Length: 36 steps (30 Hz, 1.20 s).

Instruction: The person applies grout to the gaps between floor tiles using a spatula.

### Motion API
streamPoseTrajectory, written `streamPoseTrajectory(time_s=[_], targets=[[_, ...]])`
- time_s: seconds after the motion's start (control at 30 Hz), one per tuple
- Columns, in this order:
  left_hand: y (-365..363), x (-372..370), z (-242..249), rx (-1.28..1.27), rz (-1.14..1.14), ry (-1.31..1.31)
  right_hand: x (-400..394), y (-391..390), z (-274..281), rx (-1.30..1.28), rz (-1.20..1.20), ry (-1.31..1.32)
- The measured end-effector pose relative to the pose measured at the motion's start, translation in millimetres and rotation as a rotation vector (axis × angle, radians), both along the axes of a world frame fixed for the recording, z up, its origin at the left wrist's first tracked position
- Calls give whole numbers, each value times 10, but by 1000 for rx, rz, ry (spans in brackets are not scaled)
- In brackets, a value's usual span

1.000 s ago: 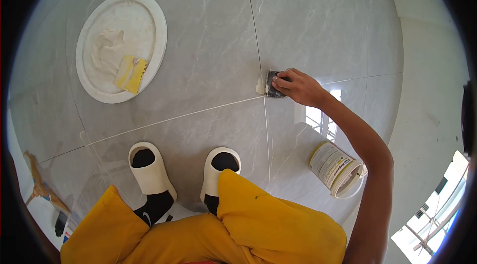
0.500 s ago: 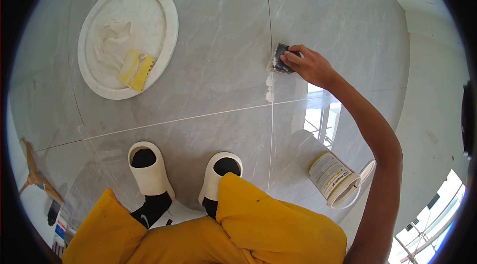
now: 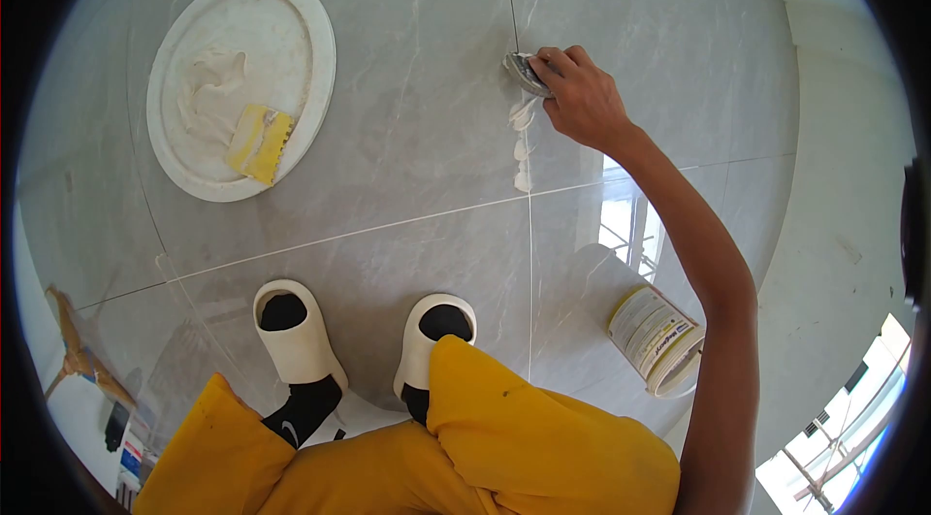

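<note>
My right hand grips a dark rubber grout float and presses its edge on the joint between two grey floor tiles. Whitish grout lies in blobs along that joint, just below the float. Farther up, the joint shows as a thin dark line; nearer my feet it is filled white. To the left lies a round white lid holding a smear of grout paste. A yellow notched spreader rests on the paste and the lid's rim. My left hand is out of view.
A white bucket with a printed label stands at the right, beside my forearm. My feet in cream slides are on the tiles at the bottom. A pale wall borders the floor on the right.
My right hand has moved the float up along the joint, away from my feet, and tilted it. More grout shows smeared on the joint behind it.
</note>
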<state>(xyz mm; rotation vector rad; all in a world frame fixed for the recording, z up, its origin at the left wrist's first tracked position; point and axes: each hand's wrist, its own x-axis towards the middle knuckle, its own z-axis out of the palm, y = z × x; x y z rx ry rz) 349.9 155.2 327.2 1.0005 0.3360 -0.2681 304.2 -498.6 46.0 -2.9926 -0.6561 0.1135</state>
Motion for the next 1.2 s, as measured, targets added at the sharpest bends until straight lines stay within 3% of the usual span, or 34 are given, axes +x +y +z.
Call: streamPoseTrajectory(time_s=[0.13, 0.27, 0.37, 0.43, 0.6, 0.63, 0.67, 0.77, 0.8, 0.87, 0.93, 1.0, 1.07, 1.13, 1.2], targets=[[-83, 4, 53, 100, 51, -52, -745, 161, 15, 87, 45, 119], [-36, 0, 90, -3, 54, -24, -1549, 188, 219, 89, 10, 383], [-55, -26, 119, -13, 91, -43, -1396, 139, 261, 200, -137, 462], [-114, -29, 128, -11, 100, -40, -940, 190, 223, 383, -290, 207], [-214, 24, 192, 10, 97, -93, 324, 346, 34, 189, -554, 108], [90, 15, 220, 69, 91, -144, 474, 407, -43, 127, -548, 38], [656, -10, 223, 126, 88, -193, 600, 468, -148, 63, -541, -31], [545, -36, 190, 241, 259, -111, 542, 837, -666, -226, -513, -268], [699, -32, 106, 96, 69, -127, 470, 965, -654, -225, -499, -173], [977, -109, 61, -7, -81, -144, 368, 990, -479, -161, -472, -34], [942, -149, 104, 61, -6, -128, 322, 937, -182, -71, -509, 39], [417, -235, 165, 101, 92, -55, -13, 976, -461, -151, -439, 30], [65, -122, 2, 61, 133, -6, -207, 870, -365, -197, -425, 37], [159, -17, -199, 45, 90, -14, -506, 505, -37, -285, -444, 151], [628, -70, -162, 83, 48, -102, -561, 650, -44, -237, -332, 267]])
